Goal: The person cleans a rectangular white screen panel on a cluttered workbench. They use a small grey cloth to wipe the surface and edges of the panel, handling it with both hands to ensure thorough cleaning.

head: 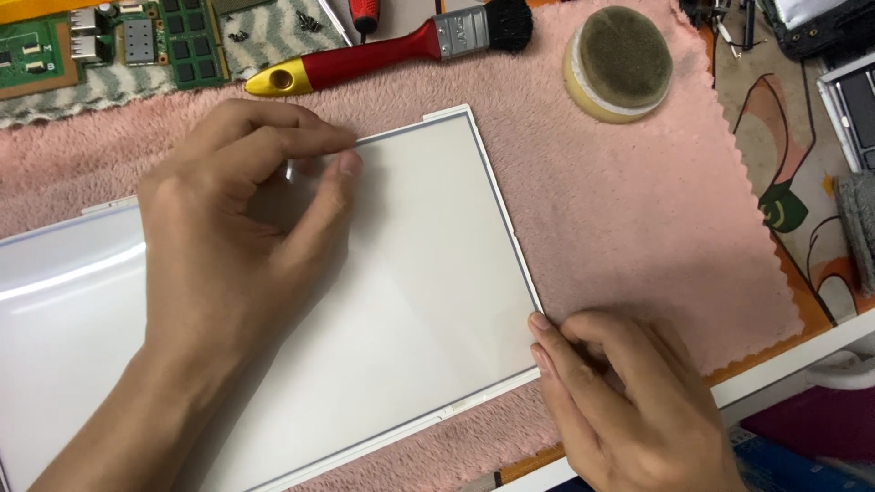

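Your left hand (232, 246) lay on the white panel (410, 301), thumb and forefinger pinched together near its far edge, w/ something thin and clear seemingly between them; couldn't tell for sure what. Your right hand (629, 401) sat at the panel's near right corner, fingertips pressed against the thin white frame, fingers curled but not closed around anything.

The panel lay flat on the pink towel (620, 228), roughly mid-desk, skewed so its right end pointed toward the desk's front edge. It looked like a thin, stiff, light sheet w/ a glossy face, so prob. slippery, easy to smudge and prone to crack if flexed. Best held by the frame edges or corners, w/ 2 hands, not by the face.

The towel was soft, w/ a zigzag-cut right edge, over a patterned mat (802, 210). Along the desk's far edge: a red-and-yellow-handled brush (392, 46), a round yellow sponge pad (618, 62), green circuit boards (109, 41) on a striped cloth at the far left corner, and small screws (308, 20). A screwdriver tip (363, 14) showed there too. Desk front edge was white; room beyond wasn't visible.
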